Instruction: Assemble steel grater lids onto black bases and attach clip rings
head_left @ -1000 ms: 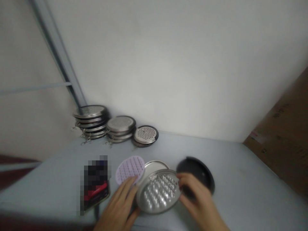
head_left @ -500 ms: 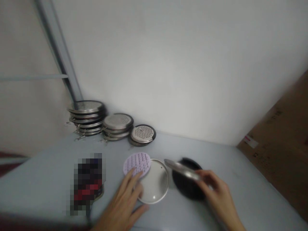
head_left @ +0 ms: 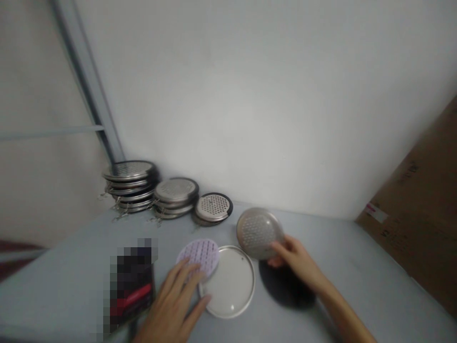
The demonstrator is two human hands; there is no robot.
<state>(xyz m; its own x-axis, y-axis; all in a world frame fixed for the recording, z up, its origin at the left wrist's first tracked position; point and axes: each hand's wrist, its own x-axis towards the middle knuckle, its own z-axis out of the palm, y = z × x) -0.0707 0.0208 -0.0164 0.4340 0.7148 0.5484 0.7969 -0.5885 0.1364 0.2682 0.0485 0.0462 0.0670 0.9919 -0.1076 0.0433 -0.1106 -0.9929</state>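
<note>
My right hand (head_left: 293,257) grips the rim of a round perforated steel grater plate (head_left: 259,233), which stands tilted above the table. Below that hand lies a dark round dish (head_left: 285,290), partly hidden by it. My left hand (head_left: 171,305) rests with spread fingers against a lilac perforated plastic disc (head_left: 198,257). To the right of the disc lies a plain round metal-rimmed lid (head_left: 230,281), with my left thumb close to its rim.
Three stacks of round metal graters (head_left: 128,170) (head_left: 176,190) (head_left: 213,207) stand against the wall on the pale table (head_left: 357,271). A pixelated dark object with red (head_left: 130,286) lies left of my left hand. A cardboard box (head_left: 407,214) stands at right.
The grater plate has moved up and away from the dark dish, and its perforated face now shows. My left hand has barely moved, still at the lilac disc.
</note>
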